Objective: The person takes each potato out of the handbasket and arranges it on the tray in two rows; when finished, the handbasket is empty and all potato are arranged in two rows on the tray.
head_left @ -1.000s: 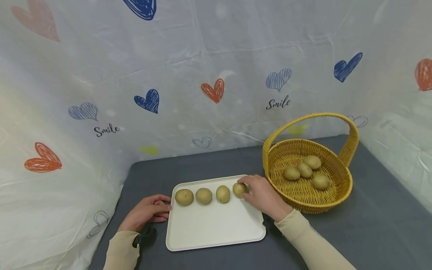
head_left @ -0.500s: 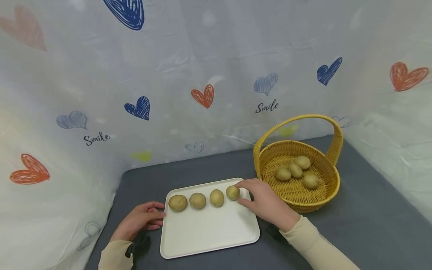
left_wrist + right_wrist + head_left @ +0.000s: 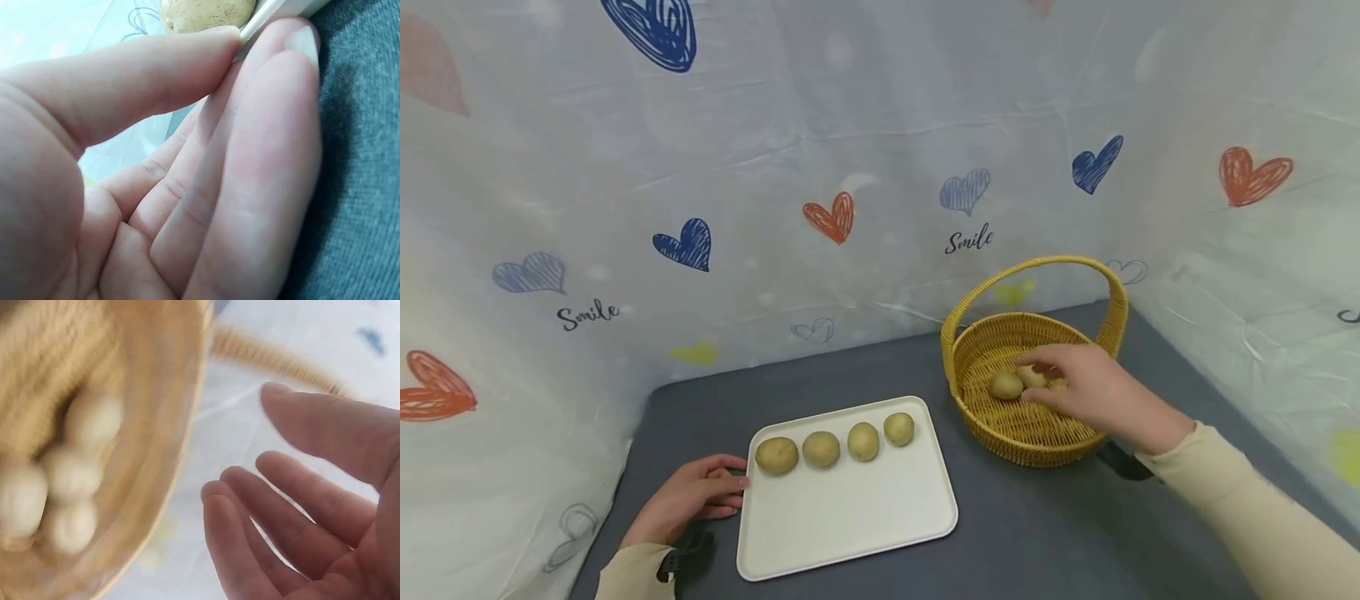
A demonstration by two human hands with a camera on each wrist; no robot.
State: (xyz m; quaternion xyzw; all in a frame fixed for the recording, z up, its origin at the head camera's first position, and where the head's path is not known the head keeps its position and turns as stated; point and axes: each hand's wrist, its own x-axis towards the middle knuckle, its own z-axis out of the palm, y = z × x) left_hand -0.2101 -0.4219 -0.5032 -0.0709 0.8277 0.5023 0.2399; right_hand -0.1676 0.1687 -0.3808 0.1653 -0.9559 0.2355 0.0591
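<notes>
My left hand pinches the left rim of a white rectangular tray. In the left wrist view the thumb lies at the rim, with the other fingers beside and below it. Several potatoes stand in a row along the tray's far side, from a larger one at left to a small round one at right. Over the yellow wicker basket, my right hand hangs with spread, loosely bent fingers and nothing between them. Several potatoes lie inside the basket, partly hidden by that hand in the head view.
The basket's tall arched handle rises at the back right, close to the hanging sheet printed with hearts. Dark grey cloth covers the table. Another sheet borders the right side.
My right hand has let go of the small potato at the row's right end and moved right, over the basket. The left hand stays at the tray. The head view has shifted right.
</notes>
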